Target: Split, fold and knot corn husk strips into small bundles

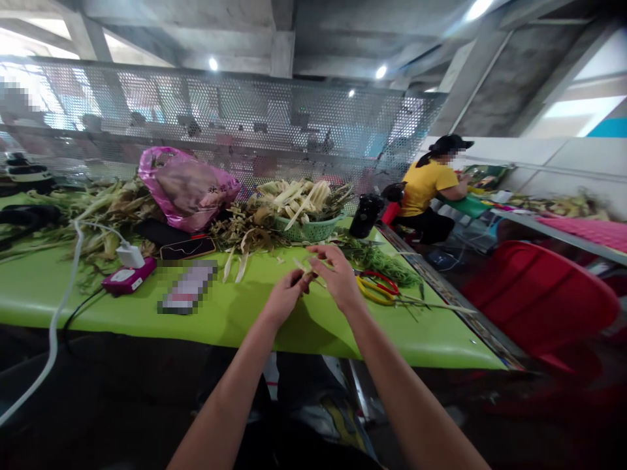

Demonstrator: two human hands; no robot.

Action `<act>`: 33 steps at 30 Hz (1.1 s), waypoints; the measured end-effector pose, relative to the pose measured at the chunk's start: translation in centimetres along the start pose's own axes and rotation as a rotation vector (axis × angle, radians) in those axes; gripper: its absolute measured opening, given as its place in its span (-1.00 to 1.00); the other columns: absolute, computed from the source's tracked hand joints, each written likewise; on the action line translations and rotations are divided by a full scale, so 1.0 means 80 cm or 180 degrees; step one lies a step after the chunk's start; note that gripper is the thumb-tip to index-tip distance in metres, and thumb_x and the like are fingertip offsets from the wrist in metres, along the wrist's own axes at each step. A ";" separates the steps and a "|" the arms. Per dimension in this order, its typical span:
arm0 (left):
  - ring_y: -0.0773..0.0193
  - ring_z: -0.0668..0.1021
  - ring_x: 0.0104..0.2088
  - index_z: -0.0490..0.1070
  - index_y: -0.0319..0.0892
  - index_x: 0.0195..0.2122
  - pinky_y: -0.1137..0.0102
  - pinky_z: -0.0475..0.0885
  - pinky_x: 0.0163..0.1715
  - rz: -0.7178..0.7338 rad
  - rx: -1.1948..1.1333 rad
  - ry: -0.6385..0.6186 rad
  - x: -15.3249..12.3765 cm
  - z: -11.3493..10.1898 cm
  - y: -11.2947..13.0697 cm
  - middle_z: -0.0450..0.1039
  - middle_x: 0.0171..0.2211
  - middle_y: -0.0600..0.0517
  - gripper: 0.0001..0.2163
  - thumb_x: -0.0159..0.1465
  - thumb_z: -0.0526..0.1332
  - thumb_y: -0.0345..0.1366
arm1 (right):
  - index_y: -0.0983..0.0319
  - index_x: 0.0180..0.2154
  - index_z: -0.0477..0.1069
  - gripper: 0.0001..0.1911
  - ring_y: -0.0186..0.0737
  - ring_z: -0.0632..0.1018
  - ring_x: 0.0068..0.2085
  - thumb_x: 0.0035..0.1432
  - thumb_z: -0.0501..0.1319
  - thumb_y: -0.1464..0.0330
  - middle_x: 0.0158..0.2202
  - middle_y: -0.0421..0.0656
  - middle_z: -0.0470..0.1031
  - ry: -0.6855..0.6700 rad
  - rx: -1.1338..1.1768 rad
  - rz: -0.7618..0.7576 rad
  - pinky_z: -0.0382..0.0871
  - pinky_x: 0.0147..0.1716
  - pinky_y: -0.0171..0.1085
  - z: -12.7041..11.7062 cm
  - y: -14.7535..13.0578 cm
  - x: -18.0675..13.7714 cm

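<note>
My left hand (288,292) pinches a small pale husk strip (304,266) above the green tabletop. From the other side my right hand (337,274) grips the same piece, its fingers bent over the top. Fingers hide most of the strip. Just beyond my hands stands a green basket (308,231) heaped with pale husk pieces (298,196). To the right of my right hand lie yellow-handled scissors (375,292) and a red-handled tool (385,281), beside a pile of thin green stems (392,264).
A pink plastic bag (189,186), dried husks (122,202), a pixelated phone-like object (189,287) and a purple power block (128,277) with cables occupy the left. A dark cup (366,215) stands near the right edge, beside a red chair (539,294). A person in yellow (426,186) sits beyond.
</note>
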State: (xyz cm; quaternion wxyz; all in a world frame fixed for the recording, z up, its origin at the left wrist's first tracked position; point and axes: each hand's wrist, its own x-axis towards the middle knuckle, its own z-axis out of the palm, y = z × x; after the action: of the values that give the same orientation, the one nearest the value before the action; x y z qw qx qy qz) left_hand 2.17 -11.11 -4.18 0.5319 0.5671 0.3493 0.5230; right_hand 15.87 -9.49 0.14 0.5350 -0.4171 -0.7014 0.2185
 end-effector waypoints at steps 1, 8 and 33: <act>0.43 0.30 -0.55 0.41 -0.21 -0.32 0.49 0.18 -0.52 -0.0031 -0.0186 0.0107 0.001 -0.002 -0.001 0.29 -0.56 0.13 -0.65 0.15 0.20 0.02 | 0.17 -0.18 0.45 -0.74 -0.15 0.44 -0.17 0.12 0.22 0.20 -0.17 -0.12 0.44 0.0054 -0.0054 -0.0003 0.29 -0.18 -0.19 -0.002 -0.001 -0.002; 0.34 0.53 -0.45 0.44 -0.21 -0.14 0.40 0.39 -0.34 -0.0322 -0.1557 0.0307 -0.001 -0.006 0.001 0.53 -0.35 -0.02 -0.65 0.12 0.28 -0.11 | 0.21 -0.38 0.36 -0.78 -0.21 0.44 -0.36 0.11 0.23 0.18 -0.41 -0.18 0.43 -0.0036 -0.0213 0.0323 0.30 -0.33 -0.23 -0.005 0.006 -0.021; 0.33 0.51 -0.34 0.50 -0.27 -0.34 0.35 0.37 -0.13 -0.0236 -0.1589 0.0527 0.006 -0.004 -0.007 0.50 -0.37 0.00 -0.71 -0.07 0.43 -0.24 | 0.21 -0.37 0.34 -0.90 -0.13 0.39 -0.24 0.22 0.10 0.40 -0.32 -0.11 0.41 -0.0058 -0.2766 -0.0757 0.16 -0.25 -0.21 0.033 -0.013 -0.044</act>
State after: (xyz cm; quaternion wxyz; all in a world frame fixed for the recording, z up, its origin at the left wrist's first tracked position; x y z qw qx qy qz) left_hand 2.01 -10.46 -4.61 0.6437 0.3604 0.2723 0.6178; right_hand 13.33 -12.61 -1.95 0.3253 -0.5176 -0.7759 -0.1557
